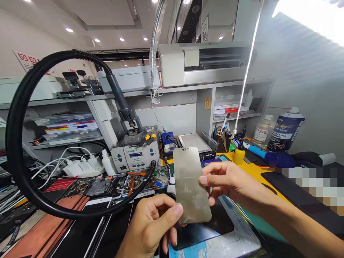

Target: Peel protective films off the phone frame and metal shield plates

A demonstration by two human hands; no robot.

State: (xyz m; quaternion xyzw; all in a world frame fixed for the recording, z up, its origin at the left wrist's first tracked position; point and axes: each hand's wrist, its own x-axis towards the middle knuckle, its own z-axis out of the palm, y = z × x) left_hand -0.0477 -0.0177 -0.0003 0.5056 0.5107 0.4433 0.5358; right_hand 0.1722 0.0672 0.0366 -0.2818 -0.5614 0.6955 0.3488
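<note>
A thin, phone-shaped grey-gold sheet, with rounded corners and small cutouts at its top edge, stands tilted upright in front of me. Its exact kind is hard to tell. My left hand pinches its lower left corner between thumb and fingers. At the right edge, my right hand grips it with the thumb on the front and fingers behind. Below and behind the sheet lies a dark phone-sized panel, partly hidden by the sheet, on a blue and silver surface.
A black hose loops at the left beside a hot-air station. Phone parts and circuit boards crowd the left bench. A yellow bottle, a spray can and a clear bottle stand at the right. A white cord hangs down.
</note>
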